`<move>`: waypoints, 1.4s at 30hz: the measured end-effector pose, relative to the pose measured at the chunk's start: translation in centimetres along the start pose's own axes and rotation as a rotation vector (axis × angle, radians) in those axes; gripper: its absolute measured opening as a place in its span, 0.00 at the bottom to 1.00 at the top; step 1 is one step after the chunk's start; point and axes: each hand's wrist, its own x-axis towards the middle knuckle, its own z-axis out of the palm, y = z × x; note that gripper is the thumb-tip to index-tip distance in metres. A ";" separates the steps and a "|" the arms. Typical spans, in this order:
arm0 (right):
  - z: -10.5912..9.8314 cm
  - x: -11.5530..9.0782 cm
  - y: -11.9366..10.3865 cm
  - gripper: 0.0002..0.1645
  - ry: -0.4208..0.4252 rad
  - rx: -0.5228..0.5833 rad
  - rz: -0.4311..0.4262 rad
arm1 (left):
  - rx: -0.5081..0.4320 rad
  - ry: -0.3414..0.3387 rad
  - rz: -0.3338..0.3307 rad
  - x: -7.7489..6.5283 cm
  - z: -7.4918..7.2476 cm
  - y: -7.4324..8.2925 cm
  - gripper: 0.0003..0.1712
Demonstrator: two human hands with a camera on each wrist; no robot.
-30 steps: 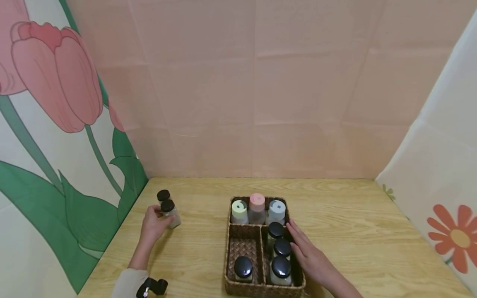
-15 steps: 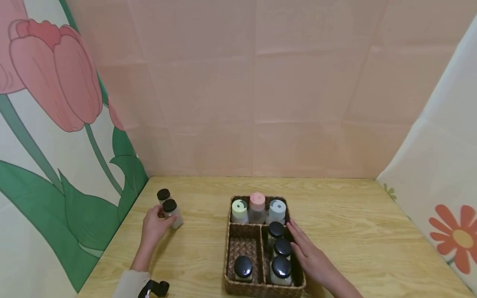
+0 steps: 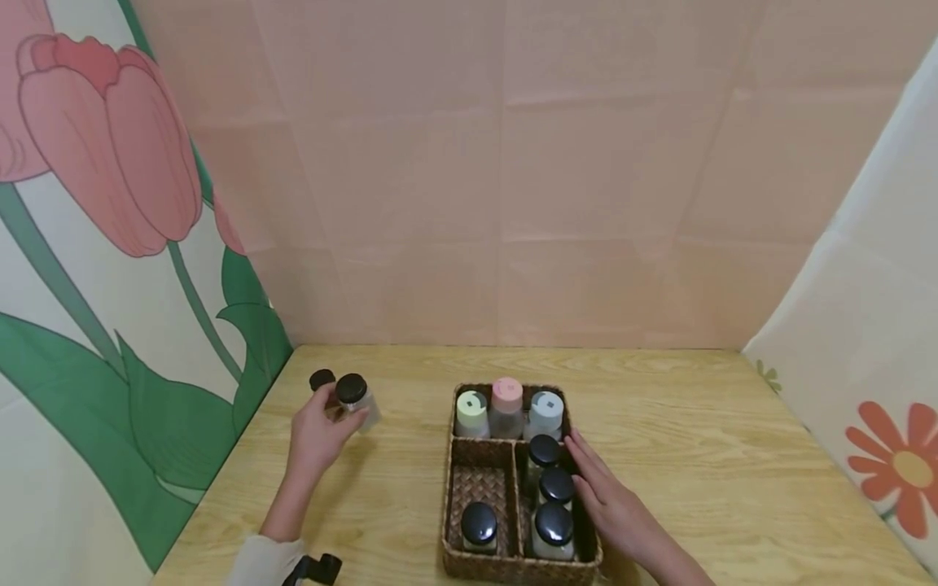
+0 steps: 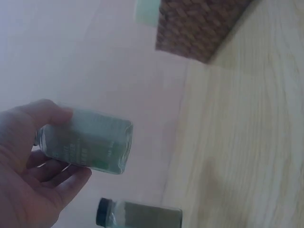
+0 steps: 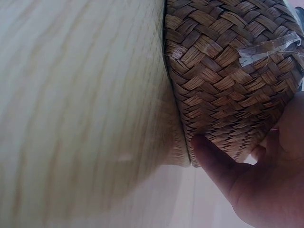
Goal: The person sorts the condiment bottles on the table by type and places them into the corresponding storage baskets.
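My left hand (image 3: 318,435) pinches a clear glass jar with a black lid (image 3: 352,388) between thumb and fingers, raised off the table and tilted. Greenish print shows on this jar (image 4: 95,142) in the left wrist view. Just behind it is a second black-lidded jar (image 3: 321,378), partly covered by the hand. My right hand (image 3: 615,509) lies with straight fingers along the right side of a brown woven basket (image 3: 520,570). The right wrist view has its thumb touching the weave (image 5: 223,85).
In the basket's back compartment stand bottles with a yellow-green cap (image 3: 471,404), a pink cap (image 3: 507,394) and a pale blue cap (image 3: 546,404). The front right compartment holds black-lidded jars (image 3: 553,523); the front left holds one jar (image 3: 479,522). A pink backdrop (image 3: 498,203) rises behind the table.
My left hand has lifted the jar from the table and shifted it slightly right and away from me. The second jar, the basket and my right hand keep their places.
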 end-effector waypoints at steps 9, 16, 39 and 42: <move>0.0 0.1 0.0 0.31 -0.006 0.008 0.001 | -0.067 -0.017 0.037 -0.5 0.5 1.6 0.28; -0.1 0.1 0.0 0.31 -0.020 0.020 0.000 | -0.106 -0.059 0.044 -1.4 1.0 3.2 0.28; 0.0 0.0 0.1 0.30 0.038 0.030 -0.051 | -0.196 -0.157 0.230 -3.1 3.2 7.1 0.26; 0.1 -0.1 0.1 0.30 0.035 0.026 -0.043 | -0.205 -0.173 0.249 -3.2 3.5 7.4 0.26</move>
